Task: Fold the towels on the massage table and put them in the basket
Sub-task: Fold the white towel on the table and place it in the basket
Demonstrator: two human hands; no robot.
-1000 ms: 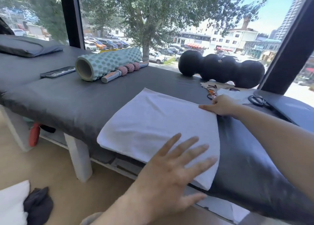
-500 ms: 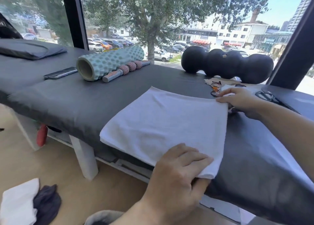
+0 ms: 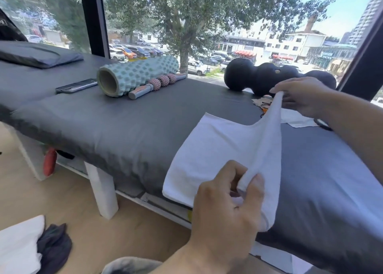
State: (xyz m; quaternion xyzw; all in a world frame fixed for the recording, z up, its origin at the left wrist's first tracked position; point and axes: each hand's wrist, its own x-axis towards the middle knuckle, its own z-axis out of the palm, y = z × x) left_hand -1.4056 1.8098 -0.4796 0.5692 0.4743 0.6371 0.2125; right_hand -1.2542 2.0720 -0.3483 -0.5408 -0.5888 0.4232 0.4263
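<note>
Your left hand (image 3: 226, 203) and right hand (image 3: 304, 95) each pinch a corner of the white towel (image 3: 217, 149), raising its right edge off the massage table (image 3: 124, 118).

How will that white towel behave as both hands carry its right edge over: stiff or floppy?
Likely floppy: the white towel sags between the left hand and right hand. Probably light, since pinch grips lift it. The rest lies flat on the massage table, so it may drag.

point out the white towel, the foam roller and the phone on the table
white towel (image 3: 217, 149), head view, on its flat middle part lying on the table
foam roller (image 3: 141, 73), head view, on its bumpy side
phone (image 3: 76, 86), head view, on its screen
</note>
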